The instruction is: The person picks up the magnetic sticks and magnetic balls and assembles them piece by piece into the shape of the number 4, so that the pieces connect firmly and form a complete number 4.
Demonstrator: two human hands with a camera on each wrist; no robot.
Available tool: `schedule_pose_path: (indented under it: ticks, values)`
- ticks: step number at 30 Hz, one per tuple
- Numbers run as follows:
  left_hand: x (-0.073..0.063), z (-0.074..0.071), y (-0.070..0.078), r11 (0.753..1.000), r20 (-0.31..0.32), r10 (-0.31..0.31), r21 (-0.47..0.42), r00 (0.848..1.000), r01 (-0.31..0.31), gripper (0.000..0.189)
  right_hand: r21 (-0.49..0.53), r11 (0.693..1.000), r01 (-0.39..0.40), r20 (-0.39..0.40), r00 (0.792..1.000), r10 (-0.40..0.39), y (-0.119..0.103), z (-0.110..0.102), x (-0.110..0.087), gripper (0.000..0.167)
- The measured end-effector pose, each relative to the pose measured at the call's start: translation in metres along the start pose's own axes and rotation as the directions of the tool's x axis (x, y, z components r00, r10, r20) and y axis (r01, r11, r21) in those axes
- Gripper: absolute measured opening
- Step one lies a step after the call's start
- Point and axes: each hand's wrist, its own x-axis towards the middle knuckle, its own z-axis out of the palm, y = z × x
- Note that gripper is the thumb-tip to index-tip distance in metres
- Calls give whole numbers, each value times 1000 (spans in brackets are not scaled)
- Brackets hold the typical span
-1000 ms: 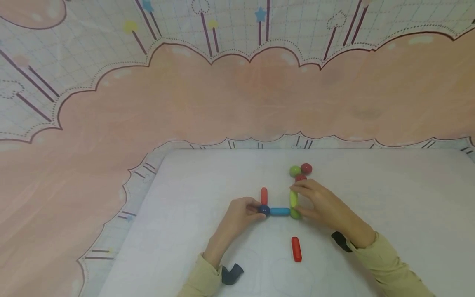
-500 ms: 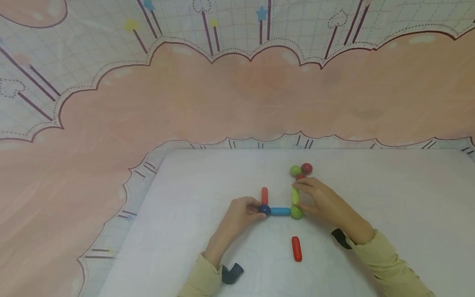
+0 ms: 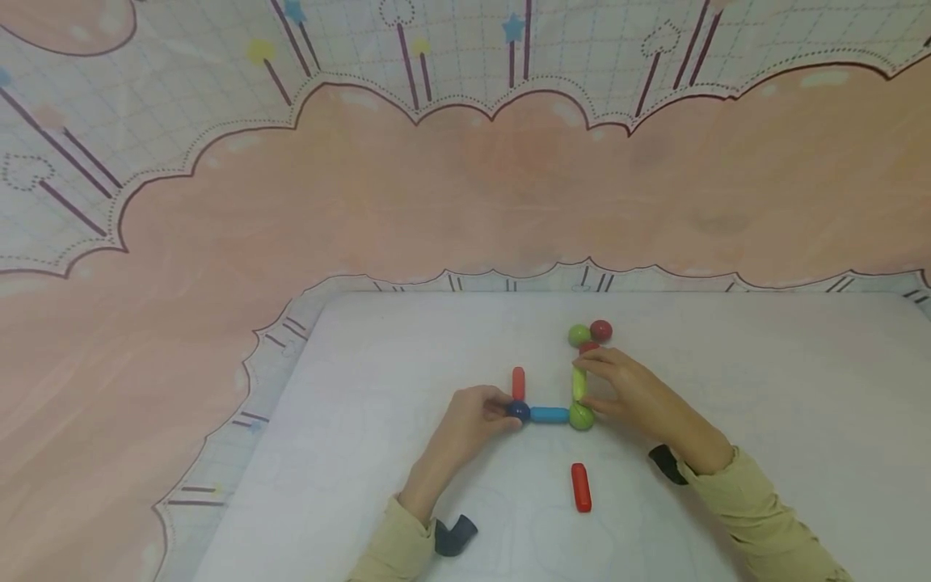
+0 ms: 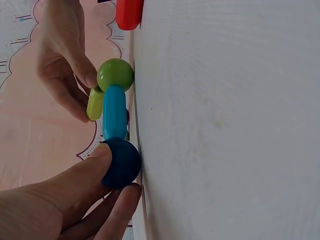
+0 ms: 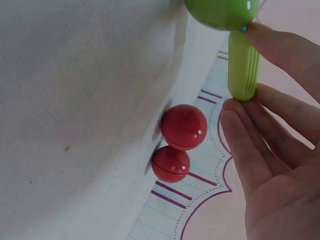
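Observation:
My left hand pinches a dark blue ball between thumb and fingers. A light blue stick runs from that ball to a green ball, and a red-orange stick extends from the blue ball toward the far edge. My right hand holds a yellow-green stick lengthwise, thumb at one end and fingertips at the other. In the right wrist view the stick's thumb end meets the green ball. Its far end sits close to the fingertips.
Beyond the right hand are a green ball, a red ball and another red ball partly hidden by the fingers in the head view. A loose red stick lies nearer me on the white table.
The right hand's thumb has shifted from beside the green ball up to the yellow-green stick's near end, so the ball shows fully. The ball and stick moved slightly right. The left hand stayed put.

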Motion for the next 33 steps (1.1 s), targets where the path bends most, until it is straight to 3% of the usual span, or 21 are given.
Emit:
schedule_pose_path:
  ticks: [20, 33]
  values:
    - [-1, 0, -1, 1000, 0, -8, -9, 1000, 8, 28, 13, 1000, 6, 28, 1000, -7, 3, 0, 1, 50]
    - [-1, 1, -2, 1000, 2, -14, -11, 1000, 14, 28, 12, 999, -53, 61, 997, 52, 4, 5, 4, 45]
